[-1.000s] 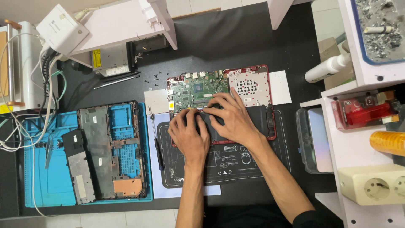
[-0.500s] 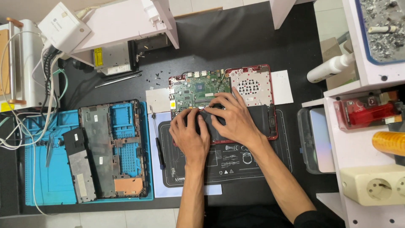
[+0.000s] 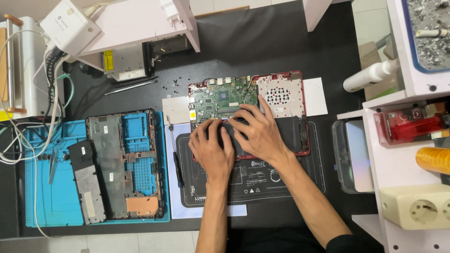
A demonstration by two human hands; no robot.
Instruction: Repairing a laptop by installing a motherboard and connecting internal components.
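Looking down from the head view, both hands lay on an opened red-framed laptop base [image 3: 300, 140] at the middle of the black worktop [image 3: 262, 42]. Left hand [image 3: 212, 149] rested palm-down, fingers slightly spread, tips on a black battery pack [image 3: 233, 133] just below the green motherboard [image 3: 224, 99]. Right hand [image 3: 260, 132] lay beside it, touching it, fingers fanned over the same part; whether either hand actually gripped the part, I could not tell. Placement read as pressing or seating the pack, judged from the flat palms.

The base sat partly on a black printed work mat [image 3: 262, 182], probably so the parts would not slide. A screwdriver [image 3: 176, 164] lay just left of the mat, near the left hand. Small loose screws [image 3: 171, 85] were scattered above it. Well apart to the left, a removed bottom cover [image 3: 124, 164] lay inside-up on a blue silicone mat [image 3: 47, 201]. A white spray bottle [image 3: 370, 76] lay on its side at right.
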